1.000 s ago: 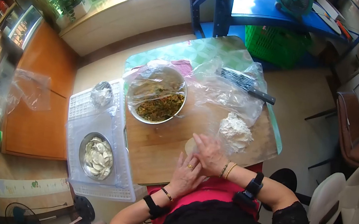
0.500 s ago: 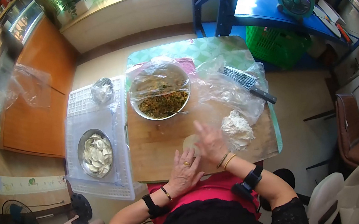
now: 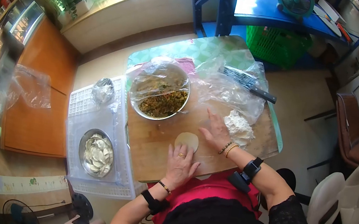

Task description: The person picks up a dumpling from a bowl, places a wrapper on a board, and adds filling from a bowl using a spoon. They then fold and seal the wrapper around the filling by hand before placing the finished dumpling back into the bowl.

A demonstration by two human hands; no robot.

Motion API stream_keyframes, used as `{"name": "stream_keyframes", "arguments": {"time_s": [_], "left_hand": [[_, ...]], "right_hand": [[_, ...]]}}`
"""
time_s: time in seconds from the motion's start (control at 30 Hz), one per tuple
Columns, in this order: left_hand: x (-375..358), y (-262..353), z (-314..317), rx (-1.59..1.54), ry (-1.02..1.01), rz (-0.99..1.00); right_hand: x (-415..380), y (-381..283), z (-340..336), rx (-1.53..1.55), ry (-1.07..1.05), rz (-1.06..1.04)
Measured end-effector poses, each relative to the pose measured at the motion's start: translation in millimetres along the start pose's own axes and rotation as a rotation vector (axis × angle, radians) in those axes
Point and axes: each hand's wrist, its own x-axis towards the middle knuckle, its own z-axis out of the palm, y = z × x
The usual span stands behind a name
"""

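A flat round dough wrapper (image 3: 187, 140) lies on the wooden board (image 3: 151, 147). The fingertips of my left hand (image 3: 180, 163) rest on its lower edge, fingers spread. My right hand (image 3: 216, 131) is apart from the wrapper, on or just over the board, with fingers apart and nothing visible in them. Beside it on the right is a heap of white flour (image 3: 238, 128). A metal bowl of chopped filling (image 3: 162, 102), partly covered by clear plastic, stands beyond my left hand.
A cleaver (image 3: 262, 94) lies by crumpled plastic (image 3: 232, 92) at the board's back right. On the left, a white plastic crate (image 3: 121, 186) carries a metal bowl of folded dumplings (image 3: 98, 155) and a small plastic-covered bowl (image 3: 103, 91).
My right hand has moved away from the wrapper, up and to the right. The wrapper and my left hand have shifted slightly left, and more of the wrapper shows.
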Motion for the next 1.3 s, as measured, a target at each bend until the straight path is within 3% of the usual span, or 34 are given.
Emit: {"name": "stream_keyframes", "arguments": {"time_s": [0.17, 0.3, 0.4, 0.43, 0.57, 0.63, 0.77, 0.83, 0.93, 0.97, 1.1, 1.23, 1.3], "left_hand": [[-3.2, 9.8, 10.7, -0.051, -0.033, 0.182], [-9.7, 11.6, 12.5, -0.110, -0.094, 0.208], [-12.4, 11.4, 10.0, -0.101, -0.076, 0.214], [-10.9, 11.5, 8.0, -0.108, -0.082, 0.215], [-10.6, 9.6, 8.7, -0.107, -0.082, 0.201], [-12.7, 6.9, 4.7, -0.149, -0.054, 0.097], [-17.1, 5.2, 2.1, -0.151, 0.018, 0.137], [-16.4, 6.6, 2.0, -0.084, -0.101, 0.155], [-19.5, 5.3, 8.5, -0.094, -0.065, 0.142], [-20.7, 6.1, 8.4, -0.094, -0.066, 0.140], [-16.3, 3.9, 2.0, -0.088, -0.070, 0.117], [-22.6, 0.9, 0.7, -0.103, 0.059, 0.041], [-25.5, -0.3, 1.3, -0.108, 0.054, 0.043]], "right_hand": [[-29.6, -32.0, -31.2, -0.098, -0.179, -0.166], [-48.0, -32.8, -15.2, -0.318, -0.129, -0.305], [-24.8, -18.4, -14.3, -0.264, -0.156, -0.131], [-17.8, -12.7, -13.4, -0.255, -0.076, -0.131], [-5.2, 7.3, -11.2, -0.246, -0.092, -0.162], [-1.8, 3.3, -15.5, -0.060, -0.012, 0.042], [-20.4, -12.8, -11.5, -0.008, -0.081, -0.108], [-33.3, -38.4, -8.3, -0.189, -0.116, -0.309], [-29.1, -40.2, -1.2, -0.220, -0.122, -0.292], [-18.1, -36.6, -2.2, -0.211, -0.206, -0.162], [16.1, -16.0, -3.5, -0.175, -0.086, -0.010], [10.8, -12.9, -2.7, -0.065, -0.062, -0.031], [-7.4, -27.8, -2.6, 0.085, -0.095, -0.149]]}}
